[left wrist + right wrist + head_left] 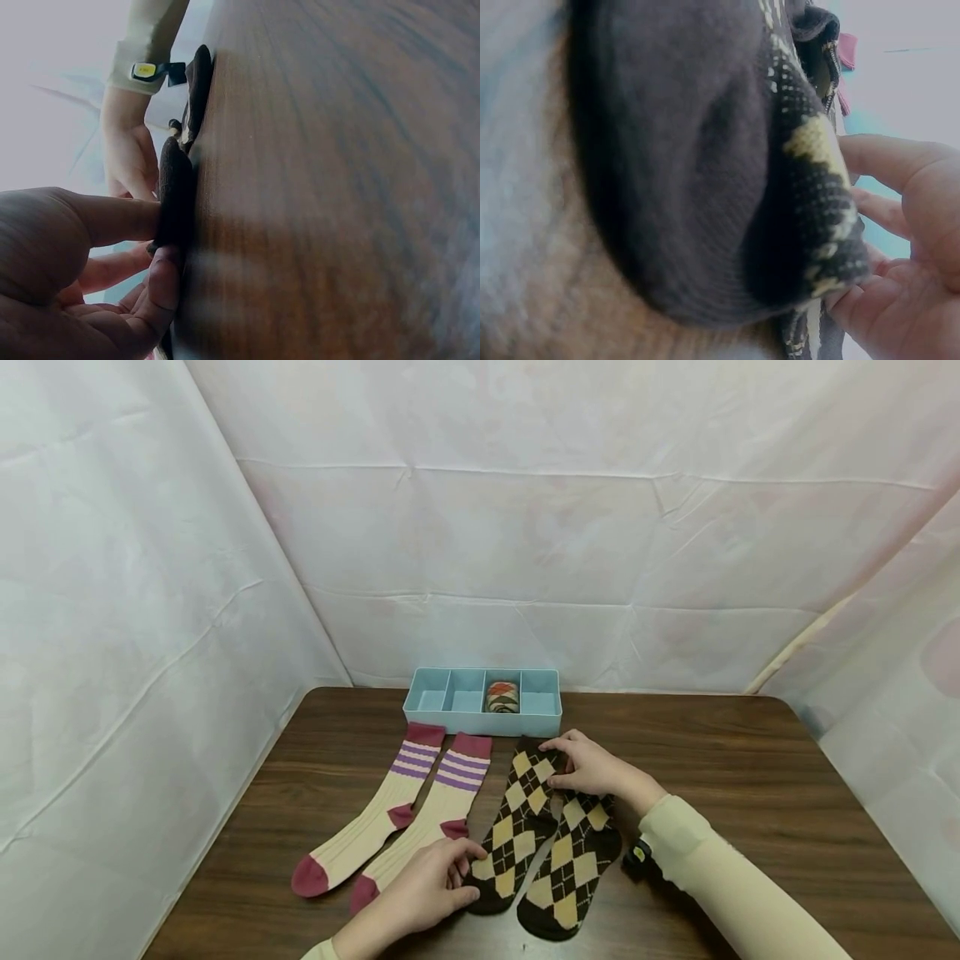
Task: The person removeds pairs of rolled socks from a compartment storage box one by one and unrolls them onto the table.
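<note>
Two dark brown argyle socks with yellow and cream diamonds lie side by side, a left one (517, 827) and a right one (573, 860). My left hand (431, 881) pinches the left sock by the edge of its dark toe (177, 187), thumb and curled fingers close to the tabletop. At that sock's cuff, my right hand (588, 764) grips the right-hand edge with thumb and bent fingers. In the right wrist view, the dark heel (697, 172) of an argyle sock fills the foreground and partly hides the fingertips (862, 157).
Left of these lie two cream socks (382, 802) with purple stripes and maroon toes. Behind the socks stands a light blue divided box (480, 724), holding a rolled patterned sock (502, 697) in one compartment. The wooden table (750, 793) is bordered by pale cloth walls (562, 543).
</note>
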Demonstrator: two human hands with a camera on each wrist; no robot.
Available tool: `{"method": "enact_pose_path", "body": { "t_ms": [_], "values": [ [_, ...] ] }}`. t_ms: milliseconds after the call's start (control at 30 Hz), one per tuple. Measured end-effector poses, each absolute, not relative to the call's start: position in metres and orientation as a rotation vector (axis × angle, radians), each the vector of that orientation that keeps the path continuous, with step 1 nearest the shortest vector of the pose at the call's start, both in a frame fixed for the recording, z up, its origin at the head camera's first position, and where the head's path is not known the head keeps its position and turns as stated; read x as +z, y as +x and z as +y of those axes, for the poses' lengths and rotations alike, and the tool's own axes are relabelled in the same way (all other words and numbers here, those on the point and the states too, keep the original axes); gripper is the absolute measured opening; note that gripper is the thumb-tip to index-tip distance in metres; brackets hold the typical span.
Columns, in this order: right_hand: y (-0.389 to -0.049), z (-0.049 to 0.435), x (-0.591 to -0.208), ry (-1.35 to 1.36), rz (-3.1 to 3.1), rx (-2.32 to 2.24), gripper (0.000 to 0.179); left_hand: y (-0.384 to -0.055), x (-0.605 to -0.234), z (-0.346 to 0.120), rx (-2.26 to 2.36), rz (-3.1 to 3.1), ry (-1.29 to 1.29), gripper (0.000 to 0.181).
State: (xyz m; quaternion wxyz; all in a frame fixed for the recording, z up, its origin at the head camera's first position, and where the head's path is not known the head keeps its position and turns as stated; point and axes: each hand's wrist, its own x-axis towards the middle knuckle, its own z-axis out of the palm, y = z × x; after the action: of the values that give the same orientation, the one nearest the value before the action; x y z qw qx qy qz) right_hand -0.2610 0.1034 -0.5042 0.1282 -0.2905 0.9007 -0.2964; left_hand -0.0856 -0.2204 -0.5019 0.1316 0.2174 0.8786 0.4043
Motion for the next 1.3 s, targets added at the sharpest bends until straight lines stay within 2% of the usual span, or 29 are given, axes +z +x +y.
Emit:
{"method": "enact_pose_path", "body": {
  "t_ms": [367,600,800,1000,1300],
  "values": [
    [-0.257,0.107,-0.496,-0.828,2.689,-0.843,0.049,-0.085,-0.497,-0.222,1.114,2.592,0.68,0.032],
    [-0.262,0.111,-0.485,-0.93,2.724,-0.93,0.04,-0.1,-0.48,-0.229,1.122,2.604,0.744,0.031],
    [-0.275,0.106,-0.468,-1.039,2.745,-1.019,0.033,-0.131,-0.463,-0.241,1.197,2.676,0.699,0.024],
    [-0.294,0.101,-0.455,-0.991,2.807,-1.036,0.028,-0.176,-0.455,-0.257,1.244,2.853,0.536,0.018],
    [-0.322,0.081,-0.44,-0.924,2.757,-1.123,0.033,-0.239,-0.445,-0.275,1.348,3.075,0.302,0.028]
  ]
}}
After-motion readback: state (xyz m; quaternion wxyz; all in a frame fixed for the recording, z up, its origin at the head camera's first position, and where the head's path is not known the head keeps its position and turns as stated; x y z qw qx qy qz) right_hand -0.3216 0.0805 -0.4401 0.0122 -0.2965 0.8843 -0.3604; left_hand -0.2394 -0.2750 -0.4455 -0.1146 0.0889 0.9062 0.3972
